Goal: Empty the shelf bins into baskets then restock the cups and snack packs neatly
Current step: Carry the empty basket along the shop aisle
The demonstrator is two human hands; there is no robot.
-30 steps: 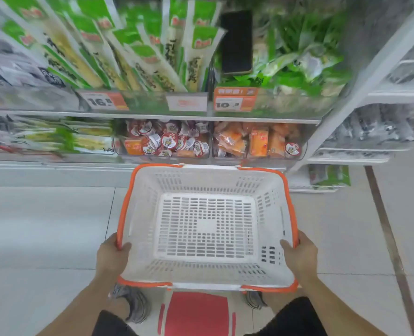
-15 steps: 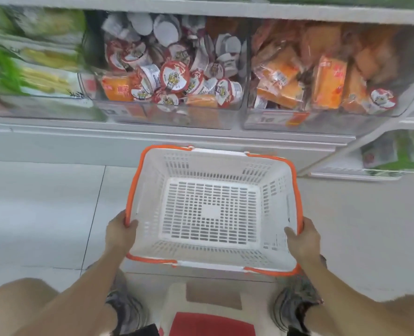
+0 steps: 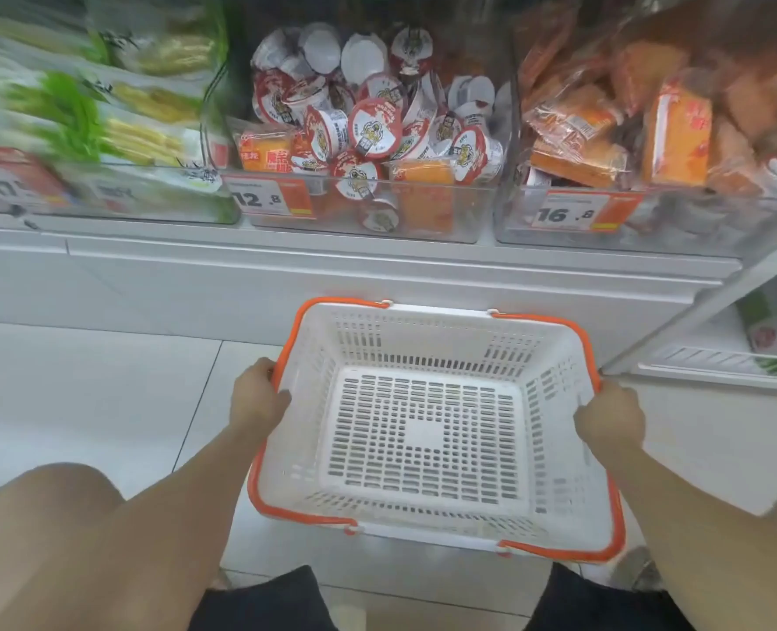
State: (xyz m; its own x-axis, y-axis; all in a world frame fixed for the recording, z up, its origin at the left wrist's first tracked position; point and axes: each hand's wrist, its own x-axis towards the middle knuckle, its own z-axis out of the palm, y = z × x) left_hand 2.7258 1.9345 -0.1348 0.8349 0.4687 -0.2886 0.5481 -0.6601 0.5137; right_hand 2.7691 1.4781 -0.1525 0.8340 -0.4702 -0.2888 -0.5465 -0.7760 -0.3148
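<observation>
Clear bins (image 3: 364, 230) of cups (image 3: 374, 129) and packs (image 3: 675, 134) above held basket (image 3: 427, 321).

Your left grip (image 3: 259, 398) and right grip (image 3: 609, 419) are both curled tight, thumbs turned inward toward each other, well apart. Both forearms reach forward and slightly inward, bare. Your bare knees sit below and outside each grip.

White slotted basket (image 3: 427, 430) with an orange rim, red-and-white cups (image 3: 373, 125) above, orange snack packs (image 3: 675, 134) to their right, green-and-yellow bags (image 3: 104, 125) left, orange price tags (image 3: 573, 211), pale floor (image 3: 82, 389).
</observation>
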